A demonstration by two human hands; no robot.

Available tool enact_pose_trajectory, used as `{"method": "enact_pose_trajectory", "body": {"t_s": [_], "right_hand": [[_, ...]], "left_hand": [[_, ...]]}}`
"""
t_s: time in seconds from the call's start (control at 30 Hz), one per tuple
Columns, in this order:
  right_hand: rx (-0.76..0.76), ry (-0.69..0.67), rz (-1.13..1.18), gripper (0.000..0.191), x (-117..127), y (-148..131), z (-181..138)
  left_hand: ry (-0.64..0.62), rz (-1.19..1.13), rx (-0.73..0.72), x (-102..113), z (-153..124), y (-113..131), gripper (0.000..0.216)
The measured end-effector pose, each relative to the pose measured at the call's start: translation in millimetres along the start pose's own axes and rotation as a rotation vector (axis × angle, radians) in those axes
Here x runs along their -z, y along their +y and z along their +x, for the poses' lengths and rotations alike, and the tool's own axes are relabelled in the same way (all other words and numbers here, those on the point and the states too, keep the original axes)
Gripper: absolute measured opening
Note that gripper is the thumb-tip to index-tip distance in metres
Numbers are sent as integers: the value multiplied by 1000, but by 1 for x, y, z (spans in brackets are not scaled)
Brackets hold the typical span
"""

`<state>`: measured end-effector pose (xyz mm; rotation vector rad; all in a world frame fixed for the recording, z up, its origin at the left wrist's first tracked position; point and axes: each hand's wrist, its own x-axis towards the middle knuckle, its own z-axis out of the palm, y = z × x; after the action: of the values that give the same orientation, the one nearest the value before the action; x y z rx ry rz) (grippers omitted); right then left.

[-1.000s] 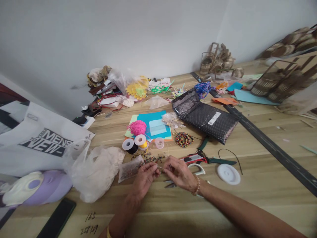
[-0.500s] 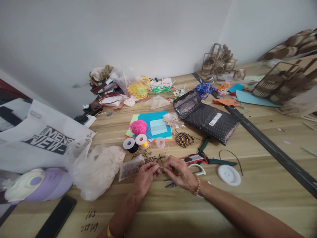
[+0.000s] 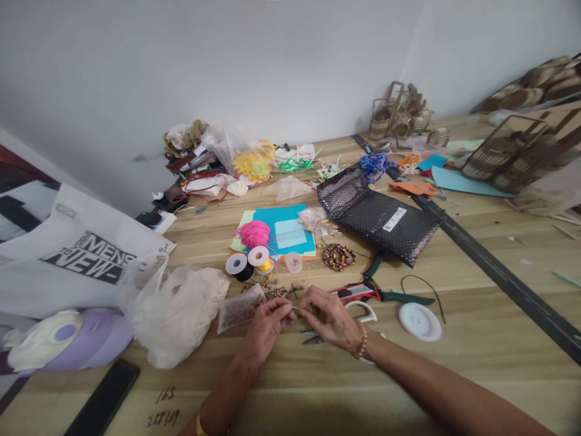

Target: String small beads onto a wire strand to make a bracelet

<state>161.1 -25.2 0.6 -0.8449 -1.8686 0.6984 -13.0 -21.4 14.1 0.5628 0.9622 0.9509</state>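
A thin pale thread (image 3: 295,307) runs between the fingertips of my two hands. My left hand (image 3: 267,324) is closed in a pinch on one part of it, and my right hand (image 3: 327,318) pinches it close by. Just left of my left hand lies a clear bag of small beads (image 3: 240,309). Loose beads (image 3: 276,292) are scattered beyond my fingertips. Partly hidden under my right hand are scissors (image 3: 313,339), with the blades showing and a white handle (image 3: 367,312) behind. A coil of multicoloured beads (image 3: 338,257) rests farther back.
Thread spools (image 3: 239,265), pink yarn (image 3: 254,234) and blue paper (image 3: 284,215) sit ahead. On the right are a red cutter (image 3: 356,291), green-handled pliers (image 3: 408,297), a white spool (image 3: 420,321) and a black bubble mailer (image 3: 381,218). A plastic bag (image 3: 177,315) and phone (image 3: 104,396) lie left.
My fingertips have come slightly closer together, and the span of thread between them looks shorter. Everything else on the table stays where it was.
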Motion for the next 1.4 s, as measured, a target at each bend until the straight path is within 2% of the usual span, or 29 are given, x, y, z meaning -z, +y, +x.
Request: {"method": "enact_pose_trajectory", "body": {"t_s": [0.83,1.4], "right_hand": [[4,-25,10,11,2,-4,2],[-26,-64,-5,13,2,-4,1]], "left_hand": [[-68,95,-6,-6,-5,0,26],[-45,344,-168,-2,-6,-1,22]]}}
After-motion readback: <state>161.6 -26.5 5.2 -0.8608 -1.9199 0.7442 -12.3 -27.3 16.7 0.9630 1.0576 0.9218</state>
